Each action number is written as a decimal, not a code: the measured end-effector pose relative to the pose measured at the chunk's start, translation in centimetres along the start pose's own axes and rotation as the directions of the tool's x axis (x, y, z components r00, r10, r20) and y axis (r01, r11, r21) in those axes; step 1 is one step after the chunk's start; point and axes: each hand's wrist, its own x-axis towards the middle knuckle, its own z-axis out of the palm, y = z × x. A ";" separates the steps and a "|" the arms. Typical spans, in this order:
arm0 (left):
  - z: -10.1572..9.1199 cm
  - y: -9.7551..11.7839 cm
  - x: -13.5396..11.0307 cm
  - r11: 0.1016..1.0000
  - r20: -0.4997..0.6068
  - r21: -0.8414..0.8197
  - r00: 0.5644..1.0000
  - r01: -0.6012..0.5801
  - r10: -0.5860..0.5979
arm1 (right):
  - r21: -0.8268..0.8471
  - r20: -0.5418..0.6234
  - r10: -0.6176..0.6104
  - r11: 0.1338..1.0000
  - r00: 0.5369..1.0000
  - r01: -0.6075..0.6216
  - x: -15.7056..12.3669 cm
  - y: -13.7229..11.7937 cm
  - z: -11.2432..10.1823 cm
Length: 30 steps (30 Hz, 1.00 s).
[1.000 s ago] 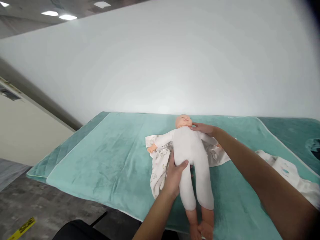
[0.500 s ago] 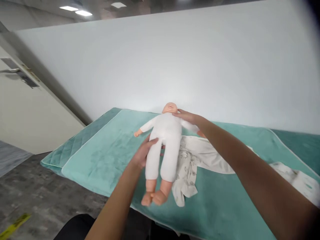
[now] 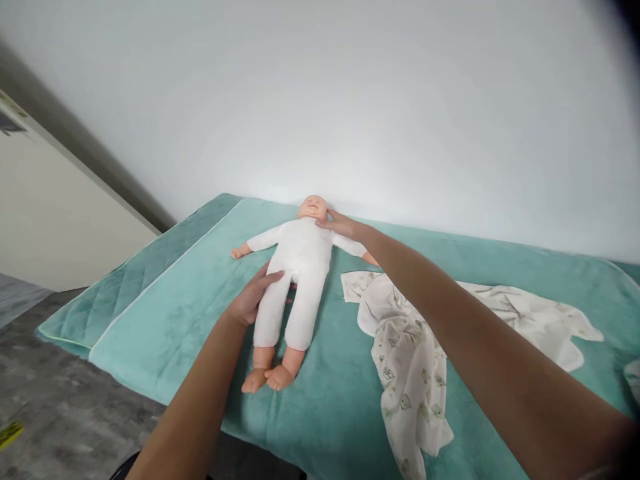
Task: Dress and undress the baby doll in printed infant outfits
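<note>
A baby doll (image 3: 305, 247) with a white cloth body lies face up on the green padded mat (image 3: 175, 320), head toward the wall. My left hand (image 3: 255, 293) grips its thigh, the thumb on top and fingertips showing between the legs. Against its neck and shoulder rests my right hand (image 3: 343, 223), thumb over the front and the other fingers partly hidden behind. To the right of the doll lies a printed white baby garment (image 3: 415, 387), spread loosely and partly covered by my right forearm.
A plain white wall (image 3: 400, 120) rises along the mat's far edge. At the left is a pale door (image 3: 65, 200) above the grey floor (image 3: 60, 393). Another piece of light cloth (image 3: 634, 377) shows at the right edge.
Both hands and the doll have shifted left on the mat, away from the garment, which now lies apart from the doll's legs. The view has tilted down and turned right.
</note>
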 end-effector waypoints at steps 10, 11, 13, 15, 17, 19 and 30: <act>5.4 -3.2 -5.3 0.554 -0.153 0.801 0.817 -0.228 0.557 | -0.407 -0.563 0.059 0.848 0.824 -0.339 -29.6 4.1 -10.9; 7.0 -4.1 -5.9 0.539 -0.052 0.797 0.859 -0.271 0.509 | -0.410 -0.646 0.071 0.808 0.760 -0.424 -33.4 4.4 -11.8; 10.6 -5.6 -6.9 0.504 0.173 0.781 0.903 -0.369 0.393 | -0.355 -0.780 0.069 0.770 0.622 -0.530 -39.7 4.8 -12.4; 14.4 -6.6 -7.5 0.452 0.369 0.761 0.883 -0.466 0.289 | -0.291 -0.817 0.081 0.796 0.570 -0.530 -43.4 4.7 -11.8; 17.9 -6.8 -7.7 0.408 0.476 0.747 0.851 -0.524 0.222 | -0.225 -0.790 0.090 0.878 0.607 -0.422 -44.7 4.3 -10.5; 20.7 -6.3 -7.6 0.423 0.497 0.734 0.845 -0.532 0.200 | -0.161 -0.744 0.082 0.941 0.663 -0.297 -44.6 3.6 -9.2; 28.0 -5.3 -4.7 0.430 0.441 0.664 0.784 -0.612 0.437 | 0.102 -0.597 -0.037 0.987 0.801 0.122 -42.4 5.5 -4.5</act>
